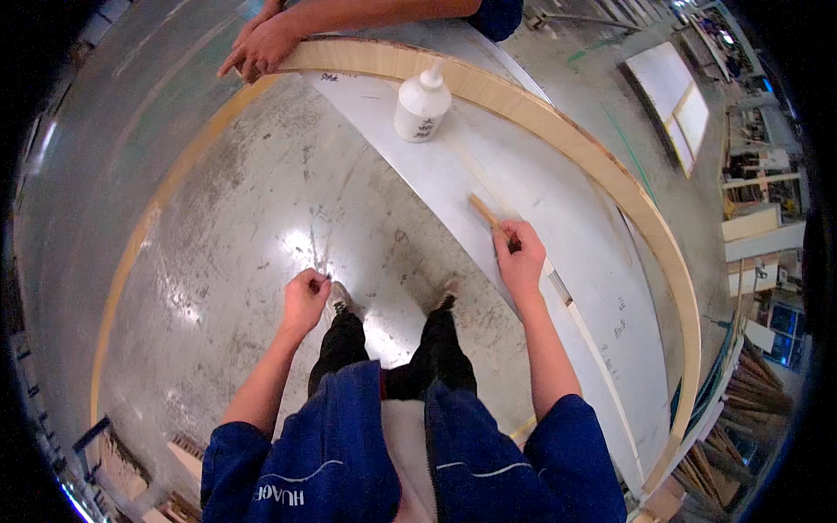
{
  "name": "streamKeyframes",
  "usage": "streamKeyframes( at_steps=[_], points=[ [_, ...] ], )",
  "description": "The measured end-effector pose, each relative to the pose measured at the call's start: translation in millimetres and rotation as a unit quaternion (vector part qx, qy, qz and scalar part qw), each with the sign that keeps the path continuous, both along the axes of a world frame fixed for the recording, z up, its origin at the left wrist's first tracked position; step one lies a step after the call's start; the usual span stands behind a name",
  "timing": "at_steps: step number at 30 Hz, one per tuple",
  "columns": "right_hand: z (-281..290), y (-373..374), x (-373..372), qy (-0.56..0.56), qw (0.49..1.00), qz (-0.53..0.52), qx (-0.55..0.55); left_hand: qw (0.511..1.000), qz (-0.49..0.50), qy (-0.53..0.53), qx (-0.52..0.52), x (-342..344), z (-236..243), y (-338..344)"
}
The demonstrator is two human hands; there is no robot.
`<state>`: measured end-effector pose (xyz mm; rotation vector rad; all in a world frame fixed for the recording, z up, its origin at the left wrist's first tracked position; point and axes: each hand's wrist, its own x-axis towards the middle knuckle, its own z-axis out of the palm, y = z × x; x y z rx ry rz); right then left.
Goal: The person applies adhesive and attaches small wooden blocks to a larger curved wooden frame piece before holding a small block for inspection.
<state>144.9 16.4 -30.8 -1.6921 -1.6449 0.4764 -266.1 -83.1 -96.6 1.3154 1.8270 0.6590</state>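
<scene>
My right hand (521, 253) grips a short thin wooden stick (479, 206) over a white board (567, 227). My left hand (305, 296) is closed above the concrete floor, left of the board; what is in its fingers is too small to make out. A white squeeze bottle (422, 118) with a nozzle stands on the board. A long curved plywood band (632, 187) arches over and around the board. At the top left, another person's hands (261, 48) rest on the band's end.
My feet (340, 301) stand on stained concrete (218, 261) inside the curve. A flat white panel (667, 105) lies on the floor at the upper right. Bundles of wooden strips (754, 388) and boards (758, 227) line the right side. A thin yellow curve (144, 235) runs round the left.
</scene>
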Motion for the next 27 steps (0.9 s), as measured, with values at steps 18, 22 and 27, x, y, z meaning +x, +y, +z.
streamKeyframes(
  at_steps=[18,22,27],
  points=[
    [7,-37,-34,-0.179,0.982,-0.011,0.059,0.774,-0.319,0.093,0.539,125,-27,179],
    [-7,-38,-35,-0.216,0.969,-0.002,0.118,0.718,-0.268,0.093,0.635,136,-59,196],
    [-11,-39,-41,-0.270,0.947,-0.006,0.176,0.663,-0.224,0.078,0.710,143,-80,221]
  ],
)
